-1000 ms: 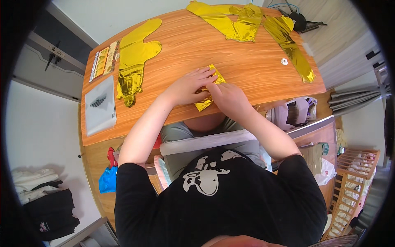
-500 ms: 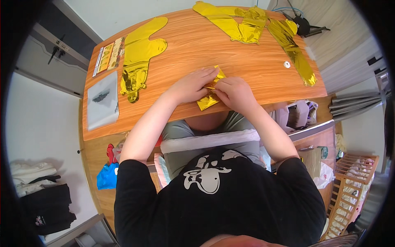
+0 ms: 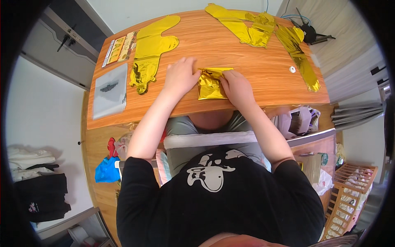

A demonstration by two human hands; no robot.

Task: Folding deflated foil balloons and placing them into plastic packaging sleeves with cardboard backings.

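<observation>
A folded gold foil balloon (image 3: 210, 87) lies on the wooden table (image 3: 181, 108) near its front edge, squarish, wrinkled and partly opened out along its far side. My right hand (image 3: 239, 88) pinches its right edge between thumb and fingers. My left hand (image 3: 180, 78) rests on the table to its left; the fingers are stretched out, and the thumb reaches the foil's upper left corner. Away from my hands, one flat gold foil balloon (image 3: 154, 45) is spread out at the left, and another (image 3: 257, 35) at the far right.
A clear plastic bag (image 3: 110, 92) and a printed card (image 3: 119, 49) lie at the table's left. On the right are a narrow gold foil piece (image 3: 297, 53) and a small white roll (image 3: 292, 69). A black device with antennas (image 3: 310, 33) stands past the far right corner.
The small foil has turned from slanted to nearly square and looks wider. My left hand has moved off its top to the left; my right hand is now at its right edge.
</observation>
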